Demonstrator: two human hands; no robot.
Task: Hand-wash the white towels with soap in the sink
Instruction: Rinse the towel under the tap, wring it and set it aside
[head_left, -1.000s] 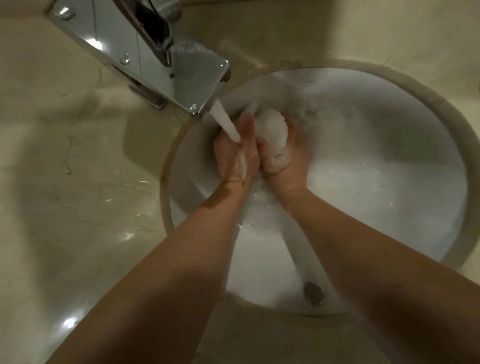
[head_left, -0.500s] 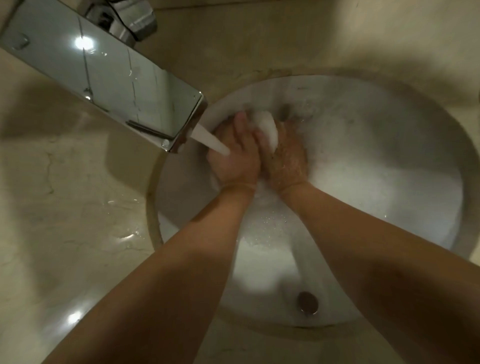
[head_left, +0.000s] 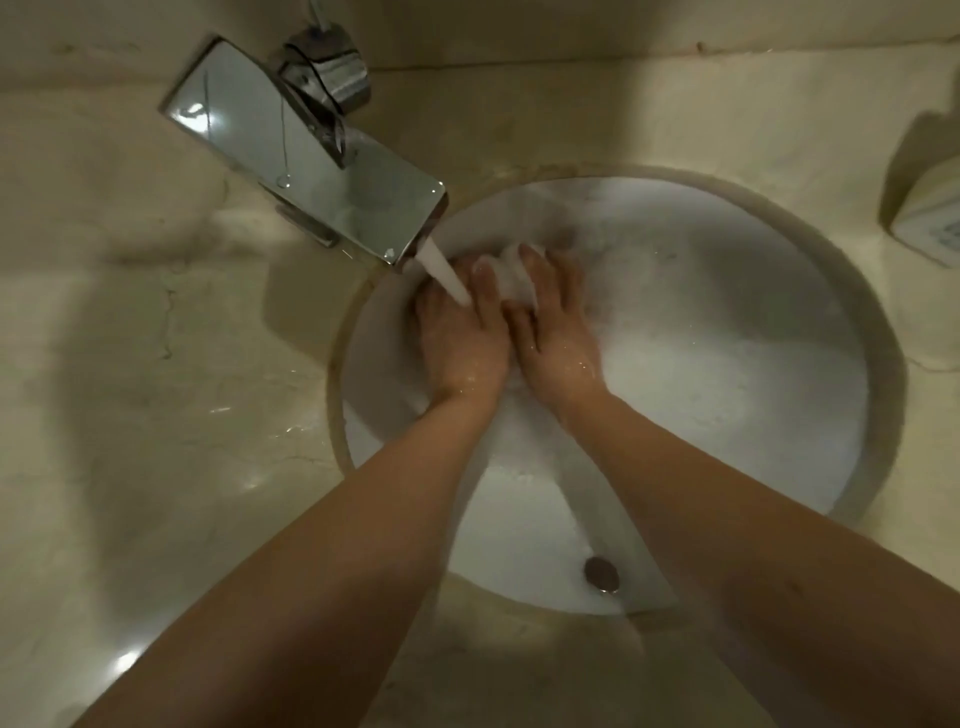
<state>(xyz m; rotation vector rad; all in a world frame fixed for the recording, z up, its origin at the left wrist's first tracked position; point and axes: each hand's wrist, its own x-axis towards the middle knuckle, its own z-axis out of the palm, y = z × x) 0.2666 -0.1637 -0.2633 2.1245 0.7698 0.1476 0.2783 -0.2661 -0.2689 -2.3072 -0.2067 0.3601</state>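
A bunched, wet white towel (head_left: 511, 275) lies against the far left wall of the round white sink (head_left: 727, 364), just under the running water. My left hand (head_left: 462, 338) lies over its left side with fairly straight fingers, and the water stream (head_left: 444, 273) hits that hand. My right hand (head_left: 558, 332) holds the towel between thumb and fingers from the right. Both hands are wet and touch each other. Most of the towel is hidden beneath them.
A chrome tap (head_left: 311, 161) juts over the sink's left rim. The drain (head_left: 602, 574) sits at the near side of the bowl. Beige marble counter (head_left: 156, 415) surrounds the sink. A pale box-like object (head_left: 930, 208) stands at the right edge.
Both hands have flattened over the towel, so less of it shows than a second ago. My head has pulled back, bringing more of the counter and tap into view.
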